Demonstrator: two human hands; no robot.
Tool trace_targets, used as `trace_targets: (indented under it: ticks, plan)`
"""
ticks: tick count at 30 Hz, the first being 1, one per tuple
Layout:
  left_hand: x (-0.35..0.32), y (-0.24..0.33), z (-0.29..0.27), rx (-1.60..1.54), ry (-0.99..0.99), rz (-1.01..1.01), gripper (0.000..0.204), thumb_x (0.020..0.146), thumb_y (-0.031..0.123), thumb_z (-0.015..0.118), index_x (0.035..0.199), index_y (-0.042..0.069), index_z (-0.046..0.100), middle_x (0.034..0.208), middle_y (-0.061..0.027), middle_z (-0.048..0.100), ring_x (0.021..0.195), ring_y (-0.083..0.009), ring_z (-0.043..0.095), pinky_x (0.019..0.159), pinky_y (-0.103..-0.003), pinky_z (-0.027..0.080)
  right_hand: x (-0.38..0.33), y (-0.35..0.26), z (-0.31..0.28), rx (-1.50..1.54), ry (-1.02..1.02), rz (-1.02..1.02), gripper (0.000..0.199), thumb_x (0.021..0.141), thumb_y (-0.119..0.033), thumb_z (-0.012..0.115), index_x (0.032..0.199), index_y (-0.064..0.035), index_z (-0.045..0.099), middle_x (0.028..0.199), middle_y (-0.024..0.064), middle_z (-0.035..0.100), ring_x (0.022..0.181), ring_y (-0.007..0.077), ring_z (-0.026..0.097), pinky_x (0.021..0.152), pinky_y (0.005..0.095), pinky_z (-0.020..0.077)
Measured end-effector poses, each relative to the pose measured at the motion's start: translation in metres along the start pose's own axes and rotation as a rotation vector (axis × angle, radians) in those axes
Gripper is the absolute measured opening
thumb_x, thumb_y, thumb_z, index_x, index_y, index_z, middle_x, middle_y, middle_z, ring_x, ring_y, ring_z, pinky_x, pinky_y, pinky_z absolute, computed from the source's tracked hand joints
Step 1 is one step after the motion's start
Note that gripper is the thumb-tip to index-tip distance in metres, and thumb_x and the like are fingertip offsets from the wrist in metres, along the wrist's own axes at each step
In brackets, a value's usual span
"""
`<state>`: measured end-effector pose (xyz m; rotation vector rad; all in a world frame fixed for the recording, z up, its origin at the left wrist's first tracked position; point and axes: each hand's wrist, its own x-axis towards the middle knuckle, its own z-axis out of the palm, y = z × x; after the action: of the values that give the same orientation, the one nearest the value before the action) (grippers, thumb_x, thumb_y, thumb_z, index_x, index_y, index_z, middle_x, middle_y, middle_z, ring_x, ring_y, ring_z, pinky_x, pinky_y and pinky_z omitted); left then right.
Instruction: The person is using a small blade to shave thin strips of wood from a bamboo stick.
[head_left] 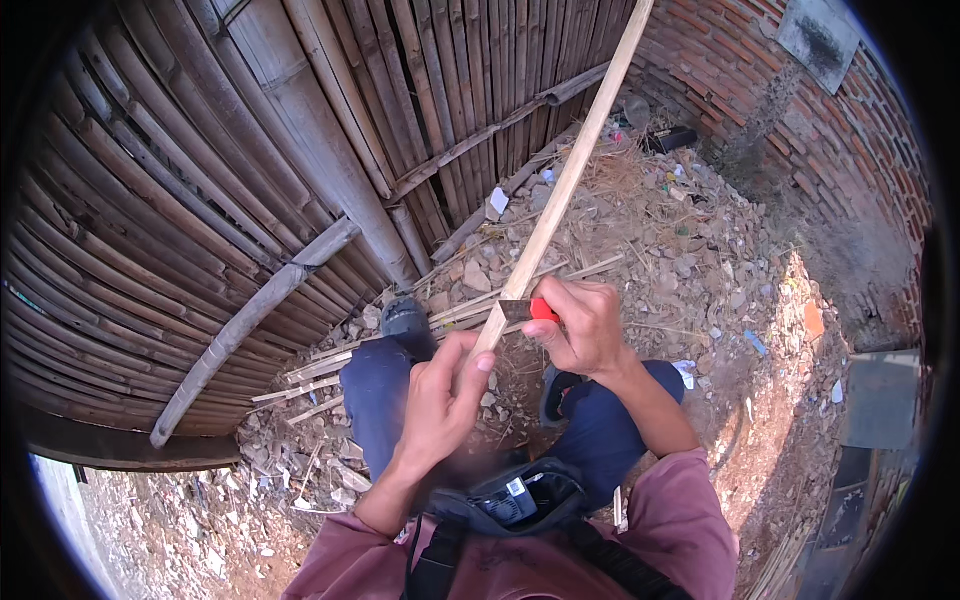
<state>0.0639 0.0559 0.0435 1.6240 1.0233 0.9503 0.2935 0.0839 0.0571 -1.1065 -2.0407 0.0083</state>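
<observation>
My left hand [445, 395] grips the near end of a long pale bamboo strip [570, 175] that rises up and away to the top of the view. My right hand [585, 325] holds a knife with a red handle [543, 309]. Its dark blade [516, 311] lies against the strip just above my left thumb. Both hands work over my knees, which are in dark blue trousers.
A wall of bamboo poles [250, 150] leans at the left, a brick wall [800, 120] curves at the right. Several cut bamboo strips [320, 365] lie on the rubble ground by my left foot. A black pouch [520, 500] hangs at my chest.
</observation>
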Motion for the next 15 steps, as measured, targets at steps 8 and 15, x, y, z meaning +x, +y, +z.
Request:
trace_targets:
  ticks: [8,15]
  plan:
    - [-0.012,0.000,-0.001,0.172,0.023,-0.030,0.022,0.107,0.021,0.063,0.122,0.005,0.066,0.067,-0.0132,0.066,0.060,-0.0279,0.069,0.059,-0.038,0.049,-0.001,0.004,0.005,-0.048,0.024,-0.079,0.048,0.096,-0.051,0.071,0.080,-0.0077,0.058,0.066,0.0064,0.060,0.057,0.0283,0.065,0.053,0.0386,0.0481]
    - [-0.020,0.000,-0.002,0.183,0.019,-0.065,0.025,0.108,0.023,0.060,0.124,0.005,0.065,0.071,-0.0161,0.068,0.067,-0.0352,0.073,0.063,-0.041,0.053,-0.004,0.001,0.008,-0.137,0.034,-0.096,0.049,0.095,-0.054,0.071,0.080,-0.0094,0.059,0.065,0.0040,0.060,0.056,0.0249,0.065,0.051,0.0374,0.0464]
